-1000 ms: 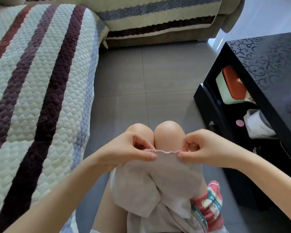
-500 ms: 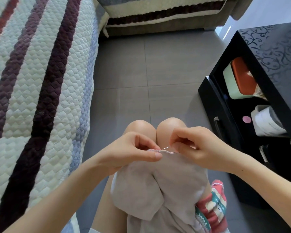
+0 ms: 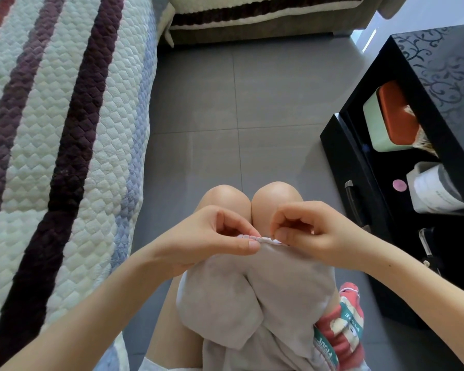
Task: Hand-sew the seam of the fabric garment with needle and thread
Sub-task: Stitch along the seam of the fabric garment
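Plainly, the beige garment (image 3: 252, 295) lies draped over the person's bare knees (image 3: 223, 199) and hangs down the thighs toward the camera, where its lower part runs off the bottom of the view. Its upper seam edge (image 3: 265, 239) is lifted and stretched between both hands. This short exposed length runs left to right, roughly level, just in front of the knees. The left hand (image 3: 209, 236) pinches the garment at the seam's left end, thumb and forefinger closed on the cloth and the other fingers (image 3: 225, 223) curled behind. The right hand (image 3: 316, 231) pinches the right end in the same way, its fingers curled tight over the edge. The needle and thread are too fine to make out at the pinch, so I cannot tell which way the needle points or whether the right hand holds it. A striped quilted sofa cover (image 3: 65, 129) fills the left side, cut off by the frame, and grey floor tiles (image 3: 239, 103) lie beyond the knees. On the right a black cabinet (image 3: 439, 70) has an open shelf. It holds a pale green box with an orange lid (image 3: 386, 121), a small pink disc (image 3: 399, 185) and a white container (image 3: 434, 191) whose label is blurred. A red and green printed packet (image 3: 343, 325) lies beside the right thigh, partly under the cloth.
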Demonstrator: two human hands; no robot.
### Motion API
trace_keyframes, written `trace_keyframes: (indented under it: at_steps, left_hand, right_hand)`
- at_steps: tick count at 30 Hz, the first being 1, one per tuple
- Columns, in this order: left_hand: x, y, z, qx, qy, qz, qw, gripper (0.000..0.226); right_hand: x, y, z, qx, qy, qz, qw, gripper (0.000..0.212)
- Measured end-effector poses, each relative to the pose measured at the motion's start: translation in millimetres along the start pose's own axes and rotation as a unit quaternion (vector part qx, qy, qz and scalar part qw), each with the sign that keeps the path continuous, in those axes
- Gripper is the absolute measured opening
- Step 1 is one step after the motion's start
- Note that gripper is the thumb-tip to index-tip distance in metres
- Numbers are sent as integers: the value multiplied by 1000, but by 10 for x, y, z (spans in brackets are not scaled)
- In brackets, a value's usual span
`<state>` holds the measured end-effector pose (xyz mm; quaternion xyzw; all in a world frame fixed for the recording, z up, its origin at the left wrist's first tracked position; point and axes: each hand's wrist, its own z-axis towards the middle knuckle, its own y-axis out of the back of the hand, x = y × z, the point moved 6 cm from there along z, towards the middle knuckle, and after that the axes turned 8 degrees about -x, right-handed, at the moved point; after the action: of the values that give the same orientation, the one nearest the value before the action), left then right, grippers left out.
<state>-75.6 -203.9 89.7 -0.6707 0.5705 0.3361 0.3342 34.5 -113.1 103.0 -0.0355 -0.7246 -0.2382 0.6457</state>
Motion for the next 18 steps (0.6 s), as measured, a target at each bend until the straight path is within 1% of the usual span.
trace_keyframes:
  at_steps: [6,10,15,18]
  left_hand:
    - [-17,-18,-24,11,-9,-2,1000,10]
    - [-39,-45,-37,19,-16,0,1000,11]
    - [-45,-72,-53,23,-10,-11,1000,11]
    - [-53,-60,-70,18,-7,-28,999,11]
  right_hand:
    - [-12,-29,9,16,-10,55,998,12]
    - [-13,-45,17,22,-14,82,996,16]
    - [-28,-99,1,47,-42,145,987,15]
    - [-74,-61,-31,51,-61,132,988,11]
